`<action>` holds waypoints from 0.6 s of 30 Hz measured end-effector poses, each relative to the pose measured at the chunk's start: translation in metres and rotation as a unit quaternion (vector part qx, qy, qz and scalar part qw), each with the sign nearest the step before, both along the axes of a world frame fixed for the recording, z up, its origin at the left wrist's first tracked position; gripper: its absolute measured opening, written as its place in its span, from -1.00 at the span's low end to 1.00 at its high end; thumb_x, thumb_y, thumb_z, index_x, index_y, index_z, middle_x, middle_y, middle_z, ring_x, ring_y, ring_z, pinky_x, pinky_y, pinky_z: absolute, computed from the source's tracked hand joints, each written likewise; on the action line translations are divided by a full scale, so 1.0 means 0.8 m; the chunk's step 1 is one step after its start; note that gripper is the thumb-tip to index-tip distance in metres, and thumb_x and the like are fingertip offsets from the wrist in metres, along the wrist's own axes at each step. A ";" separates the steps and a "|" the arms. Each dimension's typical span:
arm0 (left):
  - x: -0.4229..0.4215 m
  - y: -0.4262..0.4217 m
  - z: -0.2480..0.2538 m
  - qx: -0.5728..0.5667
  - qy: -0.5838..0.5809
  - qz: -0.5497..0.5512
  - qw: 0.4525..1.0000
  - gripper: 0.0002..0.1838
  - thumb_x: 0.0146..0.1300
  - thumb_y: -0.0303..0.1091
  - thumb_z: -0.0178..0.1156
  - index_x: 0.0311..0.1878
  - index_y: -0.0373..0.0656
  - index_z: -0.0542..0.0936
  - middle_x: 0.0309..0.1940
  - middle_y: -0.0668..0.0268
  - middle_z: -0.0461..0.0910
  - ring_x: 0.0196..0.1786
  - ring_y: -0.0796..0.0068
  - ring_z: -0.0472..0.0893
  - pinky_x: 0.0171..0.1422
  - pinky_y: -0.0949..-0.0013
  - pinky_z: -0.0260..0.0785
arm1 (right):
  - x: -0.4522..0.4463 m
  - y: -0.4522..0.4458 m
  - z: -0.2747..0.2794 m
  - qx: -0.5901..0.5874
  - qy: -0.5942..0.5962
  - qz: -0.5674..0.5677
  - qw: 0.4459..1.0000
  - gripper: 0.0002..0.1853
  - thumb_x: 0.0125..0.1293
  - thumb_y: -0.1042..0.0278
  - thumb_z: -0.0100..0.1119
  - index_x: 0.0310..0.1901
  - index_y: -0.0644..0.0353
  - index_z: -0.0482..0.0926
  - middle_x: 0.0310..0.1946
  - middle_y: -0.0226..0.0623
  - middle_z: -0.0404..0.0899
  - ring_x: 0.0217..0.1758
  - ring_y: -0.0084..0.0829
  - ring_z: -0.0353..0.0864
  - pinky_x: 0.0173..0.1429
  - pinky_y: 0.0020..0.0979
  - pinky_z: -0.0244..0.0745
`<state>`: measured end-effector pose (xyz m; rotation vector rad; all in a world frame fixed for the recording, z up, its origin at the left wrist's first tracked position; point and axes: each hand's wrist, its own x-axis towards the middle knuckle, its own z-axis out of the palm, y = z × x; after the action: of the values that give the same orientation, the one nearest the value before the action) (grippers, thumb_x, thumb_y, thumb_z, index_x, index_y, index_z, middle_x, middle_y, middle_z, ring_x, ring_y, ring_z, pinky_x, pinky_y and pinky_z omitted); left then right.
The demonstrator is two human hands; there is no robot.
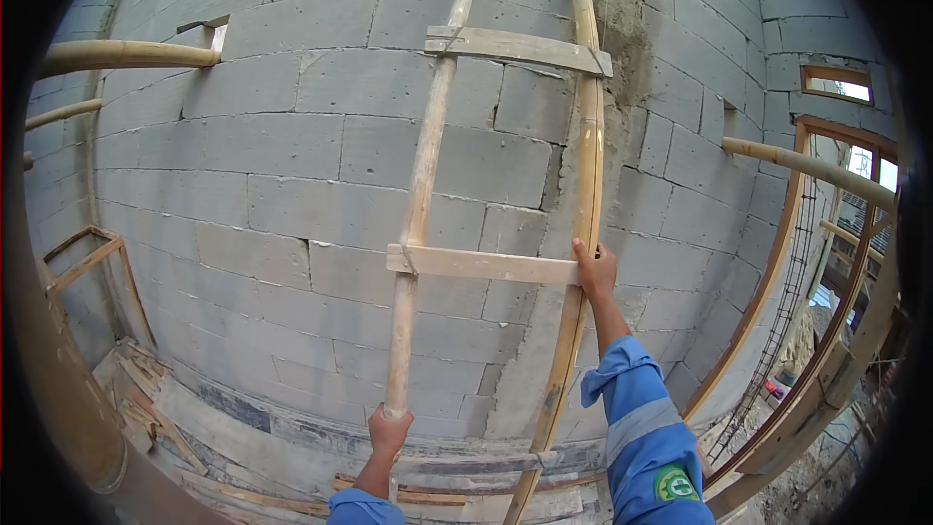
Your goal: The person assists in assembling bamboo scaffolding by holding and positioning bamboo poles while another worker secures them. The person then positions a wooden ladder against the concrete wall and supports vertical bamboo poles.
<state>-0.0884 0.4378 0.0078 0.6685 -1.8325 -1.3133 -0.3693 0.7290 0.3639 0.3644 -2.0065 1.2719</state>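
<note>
A ladder with two bamboo side poles and flat wooden rungs stands in front of me, its upper rung (515,49) tied on with wire. My left hand (390,430) is wrapped round the left pole (426,170), below the middle rung (486,263). Higher up, my right hand (595,270) grips the right pole (589,156) where the middle rung meets it. Part of a lower rung (466,465) shows between my arms. Both blue sleeves reach in from the bottom.
Behind the ladder rises a grey block wall (292,146). Bamboo poles (131,55) jut in at left and right (812,167). A wooden door frame (748,350) stands at right. Scrap wood (155,408) lies on the floor at lower left, near a wooden frame (87,262).
</note>
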 end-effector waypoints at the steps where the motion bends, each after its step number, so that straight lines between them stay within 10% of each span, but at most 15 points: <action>1: -0.001 -0.001 0.003 0.004 -0.001 0.001 1.000 -0.58 -0.04 -0.19 0.56 -0.22 -0.29 0.67 -0.35 -0.01 0.74 -0.25 0.02 0.77 -0.10 0.06 0.56 | -0.007 0.003 -0.001 0.008 0.003 0.005 1.000 -0.26 0.23 -0.31 0.37 0.02 0.37 0.71 -0.13 0.15 0.74 0.01 0.06 0.74 0.15 -0.04 0.55; 5: 0.002 0.004 -0.010 -0.003 -0.019 0.005 1.000 -0.58 -0.04 -0.19 0.56 -0.22 -0.29 0.67 -0.36 -0.02 0.74 -0.25 0.01 0.77 -0.11 0.05 0.56 | -0.007 0.007 -0.004 0.041 0.033 -0.057 0.997 -0.33 0.30 -0.25 0.37 -0.09 0.40 0.73 -0.31 -0.01 0.75 -0.26 -0.21 0.72 -0.07 -0.18 0.56; 14: 0.002 0.000 0.005 -0.004 -0.009 0.006 1.000 -0.60 -0.04 -0.18 0.55 -0.26 -0.27 0.66 -0.38 -0.03 0.73 -0.26 -0.05 0.77 -0.11 0.02 0.56 | -0.013 0.000 -0.008 0.014 0.042 -0.052 0.998 -0.31 0.32 -0.29 0.31 -0.11 0.40 0.74 -0.29 0.03 0.76 -0.22 -0.12 0.73 -0.03 -0.15 0.56; 18: 0.008 0.003 0.015 -0.018 -0.016 0.014 1.000 -0.60 -0.05 -0.18 0.54 -0.26 -0.26 0.66 -0.36 -0.05 0.74 -0.22 -0.08 0.77 -0.09 -0.02 0.57 | 0.022 0.004 -0.004 0.034 -0.029 -0.062 0.997 -0.07 0.29 -0.43 0.26 0.40 0.28 0.46 0.17 0.22 0.60 0.22 0.09 0.63 0.27 -0.02 0.48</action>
<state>-0.0821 0.4404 0.0195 0.6959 -1.8611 -1.2555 -0.3515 0.7322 0.3609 0.2339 -2.0911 1.1512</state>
